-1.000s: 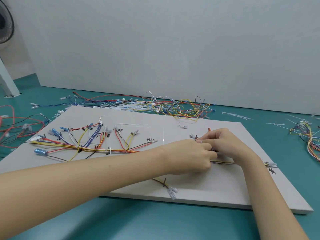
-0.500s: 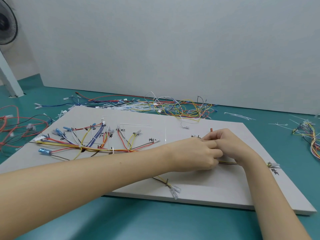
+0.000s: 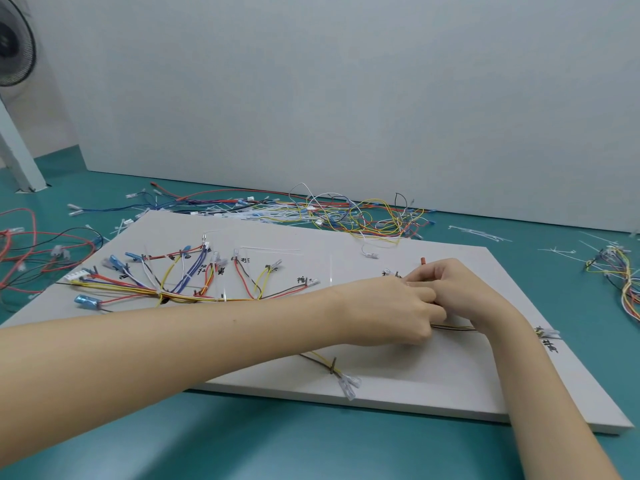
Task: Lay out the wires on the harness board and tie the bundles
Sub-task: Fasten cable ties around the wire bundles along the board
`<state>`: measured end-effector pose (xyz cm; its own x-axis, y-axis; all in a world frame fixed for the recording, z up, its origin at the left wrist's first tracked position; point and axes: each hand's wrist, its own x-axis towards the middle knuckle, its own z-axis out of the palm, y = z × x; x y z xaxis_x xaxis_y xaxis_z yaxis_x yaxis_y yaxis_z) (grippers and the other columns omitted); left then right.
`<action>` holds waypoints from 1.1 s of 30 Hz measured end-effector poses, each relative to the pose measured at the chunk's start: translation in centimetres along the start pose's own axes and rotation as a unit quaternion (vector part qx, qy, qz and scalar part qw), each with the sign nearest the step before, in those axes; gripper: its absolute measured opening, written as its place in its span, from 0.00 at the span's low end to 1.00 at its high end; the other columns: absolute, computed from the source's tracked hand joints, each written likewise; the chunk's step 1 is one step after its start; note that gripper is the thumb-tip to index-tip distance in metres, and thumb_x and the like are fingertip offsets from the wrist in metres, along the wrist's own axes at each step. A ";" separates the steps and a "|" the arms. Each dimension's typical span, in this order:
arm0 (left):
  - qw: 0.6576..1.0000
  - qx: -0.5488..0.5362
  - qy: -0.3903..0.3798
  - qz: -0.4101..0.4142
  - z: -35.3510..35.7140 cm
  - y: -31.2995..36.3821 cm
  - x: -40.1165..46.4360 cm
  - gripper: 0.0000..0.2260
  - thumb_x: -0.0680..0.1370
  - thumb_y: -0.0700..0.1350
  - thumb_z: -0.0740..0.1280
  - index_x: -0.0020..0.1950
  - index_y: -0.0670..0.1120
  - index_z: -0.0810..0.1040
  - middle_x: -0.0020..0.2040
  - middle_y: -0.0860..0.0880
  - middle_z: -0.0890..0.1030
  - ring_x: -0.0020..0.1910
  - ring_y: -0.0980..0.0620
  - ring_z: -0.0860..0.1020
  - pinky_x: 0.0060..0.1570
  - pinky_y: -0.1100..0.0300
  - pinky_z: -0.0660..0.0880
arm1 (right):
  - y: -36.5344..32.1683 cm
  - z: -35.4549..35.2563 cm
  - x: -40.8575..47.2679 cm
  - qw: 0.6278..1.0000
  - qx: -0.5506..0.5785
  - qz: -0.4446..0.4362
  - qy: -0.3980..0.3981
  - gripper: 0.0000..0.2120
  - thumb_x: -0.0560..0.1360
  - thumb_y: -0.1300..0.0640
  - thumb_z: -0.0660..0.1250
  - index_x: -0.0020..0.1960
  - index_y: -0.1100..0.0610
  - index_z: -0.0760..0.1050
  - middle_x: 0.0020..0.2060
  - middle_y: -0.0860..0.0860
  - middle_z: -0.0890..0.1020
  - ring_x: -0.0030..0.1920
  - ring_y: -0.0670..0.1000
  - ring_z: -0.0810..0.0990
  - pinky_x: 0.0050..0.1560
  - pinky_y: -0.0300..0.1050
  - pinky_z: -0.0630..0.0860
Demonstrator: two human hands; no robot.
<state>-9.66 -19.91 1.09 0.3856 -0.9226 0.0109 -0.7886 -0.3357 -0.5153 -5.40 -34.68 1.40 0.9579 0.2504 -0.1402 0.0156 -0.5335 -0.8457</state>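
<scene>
Close together on the right half of the board (image 3: 398,382), the two hands meet fingertip to fingertip. Left hand (image 3: 391,311) has its fingers curled under, pinching something small at the point where the hands touch; what exactly is too hidden to tell. Right hand (image 3: 460,289) is likewise curled, thumb and fingers closed on the same spot, with a short red wire end (image 3: 423,260) sticking up just behind its knuckles. A thin brown bundle (image 3: 453,328) runs out from under the left hand toward the right wrist, lying flat on the board.

Leftward along the board, the main harness (image 3: 180,294) fans out in yellow, red, blue and white branches, each ending in a small connector beside a handwritten mark. Near the front edge a brown and yellow pair (image 3: 327,365) is tied and ends in clear terminals. A loose white tie (image 3: 270,250) lies on the board behind the branches.

Beyond the board, a tangle of spare wires (image 3: 346,213) sits on the green bench (image 3: 277,445) against the wall. More red wires (image 3: 31,251) lie off to the left, another coloured bunch (image 3: 620,275) to the far right, and a fan (image 3: 14,46) shows at the top left corner.
</scene>
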 end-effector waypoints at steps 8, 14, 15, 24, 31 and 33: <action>0.999 0.029 0.020 0.025 0.2 0.1 1.5 0.15 0.81 0.37 0.49 0.54 0.47 0.74 0.58 0.49 0.74 0.59 0.48 0.69 0.58 0.53 0.71 | 0.3 -0.2 0.1 0.999 -0.033 -0.034 -0.009 0.07 0.76 0.69 0.65 0.43 0.67 0.82 0.34 0.55 0.80 0.31 0.42 0.75 0.33 0.30 0.70; 0.978 -0.167 0.061 -0.113 0.6 0.4 0.9 0.08 0.77 0.41 0.61 0.49 0.42 0.79 0.54 0.46 0.76 0.58 0.47 0.71 0.46 0.50 0.75 | 0.3 -0.5 -0.1 0.999 -0.026 -0.023 -0.012 0.15 0.71 0.75 0.58 0.43 0.65 0.82 0.34 0.55 0.82 0.33 0.49 0.75 0.33 0.37 0.72; 0.955 -0.245 0.093 -0.142 0.8 0.5 0.5 0.05 0.75 0.40 0.64 0.46 0.41 0.80 0.52 0.44 0.76 0.54 0.46 0.72 0.44 0.48 0.74 | 0.3 -0.6 -0.1 0.999 -0.023 -0.023 -0.016 0.16 0.70 0.76 0.57 0.42 0.64 0.82 0.31 0.53 0.81 0.31 0.47 0.74 0.32 0.36 0.71; 0.714 -0.572 0.206 -0.348 2.2 1.9 0.1 0.03 0.74 0.38 0.70 0.40 0.43 0.81 0.41 0.47 0.74 0.36 0.57 0.72 0.42 0.63 0.70 | 0.6 -1.3 -0.4 0.998 -0.031 -0.031 -0.053 0.07 0.72 0.68 0.68 0.40 0.61 0.84 0.36 0.60 0.82 0.36 0.49 0.72 0.36 0.39 0.68; 0.647 -0.612 0.179 -0.418 2.2 1.5 -0.3 0.08 0.74 0.41 0.69 0.35 0.48 0.79 0.30 0.55 0.76 0.30 0.60 0.70 0.36 0.61 0.68 | 0.8 -1.8 -0.3 0.997 -0.009 -0.036 -0.060 0.05 0.73 0.62 0.71 0.40 0.61 0.84 0.38 0.60 0.82 0.38 0.49 0.71 0.36 0.39 0.67; 0.640 -0.612 0.171 -0.431 2.1 1.7 -0.2 0.08 0.74 0.42 0.69 0.35 0.49 0.79 0.30 0.54 0.75 0.32 0.57 0.71 0.39 0.58 0.69 | 0.9 -1.9 -0.3 0.997 -0.002 -0.037 -0.065 0.07 0.74 0.62 0.71 0.38 0.60 0.84 0.36 0.57 0.82 0.36 0.47 0.72 0.35 0.39 0.67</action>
<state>-10.07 -19.90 -1.60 0.9679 -0.2124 0.1344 -0.2192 -0.4518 0.8648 -5.16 -36.76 1.68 0.9094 0.3904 -0.1436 0.0856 -0.5134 -0.8539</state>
